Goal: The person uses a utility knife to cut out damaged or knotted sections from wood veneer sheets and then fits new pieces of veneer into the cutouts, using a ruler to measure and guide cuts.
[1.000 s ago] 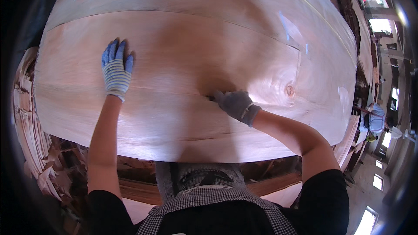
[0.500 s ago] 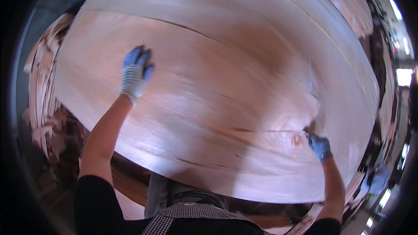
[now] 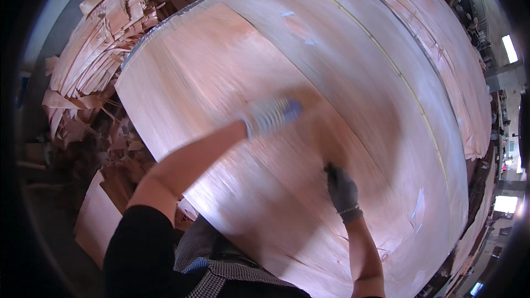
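Note:
A broad, pale pinkish-brown wood veneer sheet (image 3: 221, 77) lies before me, with a long dark seam or edge running across it. My left hand (image 3: 273, 116), in a striped glove with blue fingers, is over the middle of the sheet; motion smears its fingers, and whether it touches the wood I cannot tell. Closer to me and to the right, my right hand (image 3: 343, 190) in a dark grey glove is closed at the veneer. Something small and dark shows at its fingertips, too unclear to name.
Torn veneer scraps (image 3: 110, 38) are heaped at the far left, with more pieces below. A yellowish strip (image 3: 381, 49) runs along the sheet's far part. Beyond lies another veneer stack (image 3: 441, 60). Pale blue marks (image 3: 418, 203) dot the surface.
The view has turned, so the sheet appears rotated and more of the scrap heap shows. My left hand has swept right across the veneer. My right hand has left the knot and come closer to the left.

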### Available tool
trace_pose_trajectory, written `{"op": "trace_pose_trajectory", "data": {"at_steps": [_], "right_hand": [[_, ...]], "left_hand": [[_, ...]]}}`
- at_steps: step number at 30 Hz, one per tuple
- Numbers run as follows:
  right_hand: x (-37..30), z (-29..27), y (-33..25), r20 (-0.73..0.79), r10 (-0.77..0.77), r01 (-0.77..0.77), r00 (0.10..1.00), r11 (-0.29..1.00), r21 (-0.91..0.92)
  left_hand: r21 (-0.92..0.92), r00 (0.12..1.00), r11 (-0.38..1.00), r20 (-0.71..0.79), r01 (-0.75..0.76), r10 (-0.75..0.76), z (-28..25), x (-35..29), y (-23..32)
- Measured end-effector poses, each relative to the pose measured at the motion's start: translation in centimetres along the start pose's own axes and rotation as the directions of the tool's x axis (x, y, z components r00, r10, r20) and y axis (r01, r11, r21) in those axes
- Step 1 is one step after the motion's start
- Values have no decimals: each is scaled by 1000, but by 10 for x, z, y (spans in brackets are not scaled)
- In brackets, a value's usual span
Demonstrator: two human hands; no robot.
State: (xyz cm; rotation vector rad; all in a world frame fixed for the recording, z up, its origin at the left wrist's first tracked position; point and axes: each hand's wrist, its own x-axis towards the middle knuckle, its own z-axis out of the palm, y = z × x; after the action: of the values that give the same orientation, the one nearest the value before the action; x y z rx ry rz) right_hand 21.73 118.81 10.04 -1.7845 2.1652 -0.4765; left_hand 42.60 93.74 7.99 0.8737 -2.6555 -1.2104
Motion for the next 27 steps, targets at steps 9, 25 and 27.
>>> {"op": "trace_pose_trajectory", "data": {"at_steps": [9,25,27], "right_hand": [[219,31,-81,154,-89,101,984,992,-77],[275,56,-77,86,-167,176,982,978,-111],[221,40,-33,159,58,-2,986,944,-330]], "left_hand": [[202,827,965,-562,167,-25,-175,35,-189],[339,861,926,-507,168,30,-182,30,-210],[480,882,857,-466,189,67,-181,30,-213]]}}
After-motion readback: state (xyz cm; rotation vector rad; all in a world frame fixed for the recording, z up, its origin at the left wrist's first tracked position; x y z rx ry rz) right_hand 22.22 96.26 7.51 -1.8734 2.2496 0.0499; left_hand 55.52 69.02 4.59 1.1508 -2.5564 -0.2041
